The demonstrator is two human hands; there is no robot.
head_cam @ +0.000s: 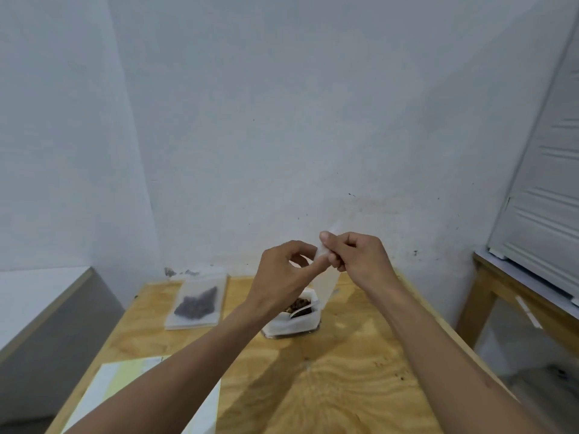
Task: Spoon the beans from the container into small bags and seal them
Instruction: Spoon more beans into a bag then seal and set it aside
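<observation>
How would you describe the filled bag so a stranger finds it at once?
Start at the wooden table against the white wall. Left of the beans container, near the far edge, lies the filled bag, flat, with dark beans showing inside.

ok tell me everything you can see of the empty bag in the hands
The small bag is thin, translucent, whitish plastic, flat and apparently empty. It hangs tilted in the air above the container of beans. The left hand and right hand both pinch its upper part, working at the mouth.

Pale papers [103, 383] on plywood table [344, 386]
</observation>
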